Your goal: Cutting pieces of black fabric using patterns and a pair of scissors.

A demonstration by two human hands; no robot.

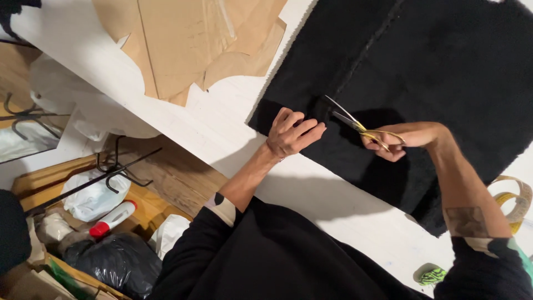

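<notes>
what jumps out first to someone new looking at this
A large black fuzzy fabric sheet covers the white table's right half. At its near edge the right hand holds open gold-handled scissors, while the left hand presses the cloth. Tan paper pattern pieces lie upper left.

Black fabric (444, 72): cut off by top and right edges; full outline not seen. Near edge hidden under left hand (291, 133).

Scissors (361, 126): handle loops mostly hidden inside right hand (397, 141); right fingers (391, 154) curled under, count not readable. Blade tips thin, contact with fabric unclear.

Brown paper pieces (183, 39): cut off at top edge; overlapping, number of sheets unclear.

Tape measure (519, 203): cut off at right edge; markings too small.

Green-patterned item (432, 274): partly behind sleeve; kind not determinable.

Black bag (114, 261) below surface (222, 128): contents hidden.
</notes>
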